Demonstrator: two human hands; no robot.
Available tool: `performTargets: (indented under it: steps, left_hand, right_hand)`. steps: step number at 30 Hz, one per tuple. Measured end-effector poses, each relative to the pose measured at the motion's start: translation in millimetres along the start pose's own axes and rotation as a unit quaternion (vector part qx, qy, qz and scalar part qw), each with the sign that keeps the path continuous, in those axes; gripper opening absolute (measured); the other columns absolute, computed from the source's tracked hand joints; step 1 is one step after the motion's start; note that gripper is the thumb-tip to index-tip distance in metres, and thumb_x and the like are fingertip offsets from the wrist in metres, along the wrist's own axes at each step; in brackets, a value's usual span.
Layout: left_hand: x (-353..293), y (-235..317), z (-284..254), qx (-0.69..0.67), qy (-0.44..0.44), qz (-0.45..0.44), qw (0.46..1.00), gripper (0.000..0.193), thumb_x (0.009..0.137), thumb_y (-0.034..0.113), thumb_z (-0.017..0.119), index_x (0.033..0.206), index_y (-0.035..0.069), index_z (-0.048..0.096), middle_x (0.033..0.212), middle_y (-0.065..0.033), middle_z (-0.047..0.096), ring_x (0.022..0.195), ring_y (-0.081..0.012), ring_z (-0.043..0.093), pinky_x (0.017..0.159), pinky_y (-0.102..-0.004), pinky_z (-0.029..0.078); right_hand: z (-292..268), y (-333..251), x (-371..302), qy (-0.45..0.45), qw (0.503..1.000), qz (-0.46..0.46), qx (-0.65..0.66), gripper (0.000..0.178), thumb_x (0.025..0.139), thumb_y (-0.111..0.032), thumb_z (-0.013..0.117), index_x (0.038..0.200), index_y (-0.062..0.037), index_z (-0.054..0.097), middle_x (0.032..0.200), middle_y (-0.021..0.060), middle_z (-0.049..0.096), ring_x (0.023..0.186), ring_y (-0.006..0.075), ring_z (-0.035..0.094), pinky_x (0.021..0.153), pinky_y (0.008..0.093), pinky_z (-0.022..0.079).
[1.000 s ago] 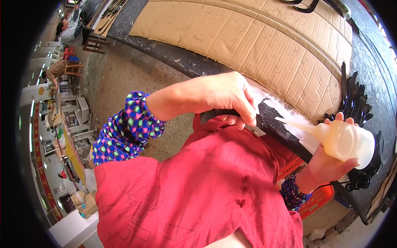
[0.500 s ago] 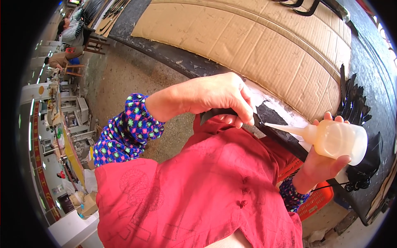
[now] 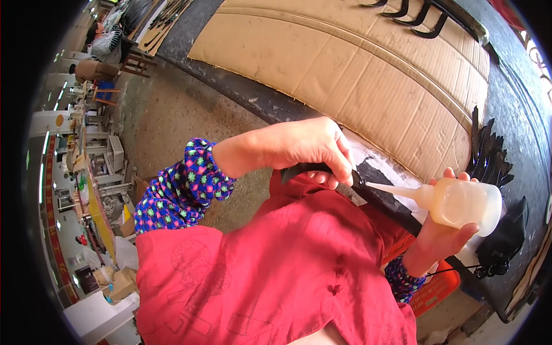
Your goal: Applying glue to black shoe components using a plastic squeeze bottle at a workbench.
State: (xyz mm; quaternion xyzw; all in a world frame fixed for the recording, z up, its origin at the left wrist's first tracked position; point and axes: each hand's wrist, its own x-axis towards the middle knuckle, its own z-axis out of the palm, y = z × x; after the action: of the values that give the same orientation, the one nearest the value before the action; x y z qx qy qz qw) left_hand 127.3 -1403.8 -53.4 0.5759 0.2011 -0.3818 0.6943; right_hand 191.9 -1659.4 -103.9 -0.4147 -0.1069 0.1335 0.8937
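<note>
My left hand (image 3: 299,144) is closed, thumb and fingers pinching a dark strip (image 3: 305,168) that loops beneath the hand above my lap. Part of the strip is hidden by the fingers. In my right hand (image 3: 437,236) lies a squeeze bottle (image 3: 464,206), tipped on its side and wrapped by thumb and fingers. It is translucent, with pale yellowish liquid inside. Its long tapered nozzle (image 3: 394,188) points left, the tip at the strip's end just beside my left fingertips. Whether the tip touches the strip, I cannot tell.
A large cardboard sheet (image 3: 345,63) covers much of the dark worktable (image 3: 241,95). Curved black pieces (image 3: 428,23) lie at its far edge, and a bundle of black strips (image 3: 491,155) at its right. An orange-red basket (image 3: 440,287) stands below the table. Two people are at the far left.
The whole view has shifted slightly, bringing more of the curved black pieces into sight. Both hands keep their grips, and the nozzle tip stays by my left fingertips.
</note>
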Motion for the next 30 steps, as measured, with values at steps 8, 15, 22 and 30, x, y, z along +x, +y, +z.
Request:
performTargets:
  steps: [8,15,22,30]
  left_hand:
    - [-4.0,67.9,-70.9,0.011,0.197,0.133,0.971,0.023,0.075,0.015,0.065,0.087,-0.003,0.057,0.066,-0.0068,0.060,0.047,-0.0054,0.051,0.042,-0.0156,0.040]
    - [117.4,198.6,-229.2,0.003,0.311,0.214,0.926,0.024,0.077,0.017,0.063,0.085,-0.004,0.055,0.074,-0.0077,0.061,0.056,-0.0076,0.054,0.049,-0.0169,0.046]
    - [266.8,243.7,-299.5,0.174,0.526,0.301,0.776,0.044,0.067,0.032,0.073,0.091,-0.002,0.057,0.076,-0.0057,0.058,0.065,-0.0113,0.052,0.055,-0.0261,0.042]
    - [274.6,223.4,-253.0,0.415,0.768,0.239,0.425,0.041,0.071,0.045,0.062,0.091,0.009,0.062,0.088,-0.0091,0.063,0.091,-0.0248,0.055,0.088,-0.0367,0.035]
  right_hand:
    - [-24.8,-9.4,21.9,0.012,1.000,0.020,0.012,0.075,0.074,-0.042,0.061,0.126,-0.0015,0.026,0.123,0.0152,0.037,0.115,0.0370,0.036,0.090,0.0495,0.035]
    - [-63.6,-33.7,43.8,0.087,0.985,-0.134,0.068,0.095,0.062,-0.052,0.066,0.128,0.0004,0.023,0.126,0.0150,0.036,0.120,0.0336,0.032,0.098,0.0478,0.029]
    - [-84.8,-67.0,48.1,0.126,0.953,-0.207,0.183,0.091,0.054,-0.026,0.080,0.122,-0.0004,0.026,0.120,0.0114,0.036,0.120,0.0308,0.031,0.101,0.0492,0.025]
    - [-102.3,-79.5,42.4,0.083,0.940,-0.241,0.225,0.081,0.064,-0.017,0.074,0.125,-0.0010,0.022,0.124,0.0112,0.031,0.124,0.0297,0.022,0.104,0.0489,0.015]
